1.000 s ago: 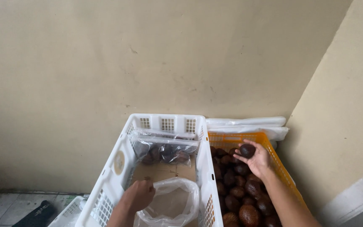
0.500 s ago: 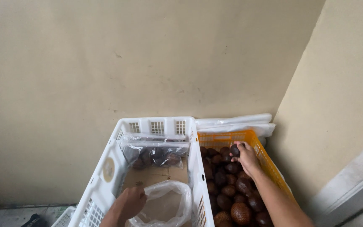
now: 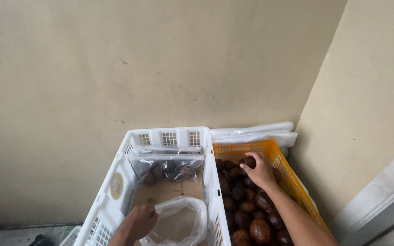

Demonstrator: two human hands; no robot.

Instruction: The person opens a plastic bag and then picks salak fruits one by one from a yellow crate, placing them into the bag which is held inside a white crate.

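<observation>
My left hand [image 3: 140, 221] grips the rim of a clear plastic bag [image 3: 183, 218], holding it open inside a white plastic crate [image 3: 115, 182]. My right hand [image 3: 260, 173] lies palm down on a heap of brown scaly fruits [image 3: 247, 207] in an orange crate [image 3: 281, 159]. Its fingers curl over one dark fruit [image 3: 250, 161] at the far end of the heap. A sealed clear bag of the same fruits [image 3: 167, 169] lies at the far end of the white crate, on cardboard [image 3: 160, 191].
Both crates stand side by side in a corner of beige walls [image 3: 160, 68]. Rolled white plastic sheets [image 3: 251, 133] lie behind the orange crate. A second white crate [image 3: 71, 234] and a tiled floor show at the lower left.
My right hand, which held a dark fruit up in its palm, has turned over and dropped onto the fruit heap. The left hand stays on the bag rim. The view shifted slightly.
</observation>
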